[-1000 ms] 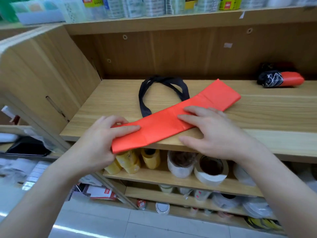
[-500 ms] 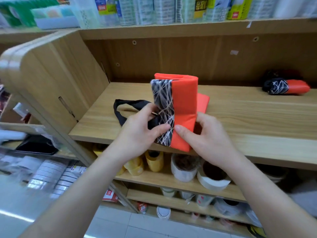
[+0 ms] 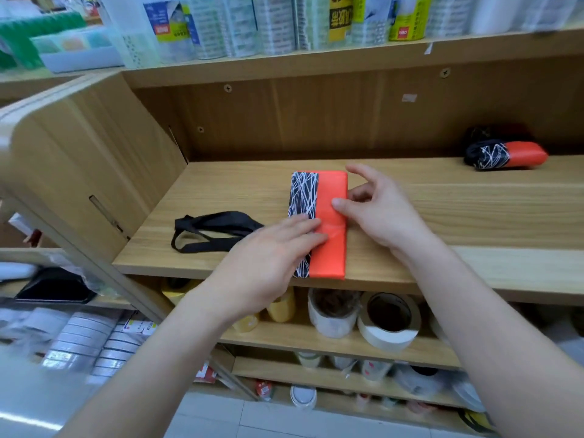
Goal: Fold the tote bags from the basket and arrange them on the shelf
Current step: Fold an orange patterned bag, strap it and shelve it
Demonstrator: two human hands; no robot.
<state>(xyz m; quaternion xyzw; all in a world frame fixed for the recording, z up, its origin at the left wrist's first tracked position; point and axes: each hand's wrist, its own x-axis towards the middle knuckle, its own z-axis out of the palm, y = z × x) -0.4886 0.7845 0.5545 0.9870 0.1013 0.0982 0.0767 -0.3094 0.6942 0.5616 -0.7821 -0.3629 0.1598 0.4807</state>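
An orange tote bag [image 3: 330, 197], folded into a narrow rectangle with a black-and-white patterned strip along its left side, lies flat on the wooden shelf [image 3: 442, 216], reaching the front edge. Its black handles [image 3: 215, 230] trail out to the left. My left hand [image 3: 271, 257] presses flat on the bag's lower left part with straight fingers. My right hand [image 3: 376, 207] touches the bag's right edge, thumb on the orange face, fingers loosely spread. A second folded orange and black tote bag [image 3: 505, 154] lies at the far right back of the shelf. The basket is out of view.
The shelf's wooden side panel [image 3: 88, 172] stands on the left and its back wall behind. The shelf above holds packaged goods [image 3: 284, 23]. Tape rolls [image 3: 387, 320] fill the shelf below.
The long orange strip was lifted and folded over on itself, showing the patterned side. It now lies flat on the shelf. My hands went from pinching it upright to pressing it down.
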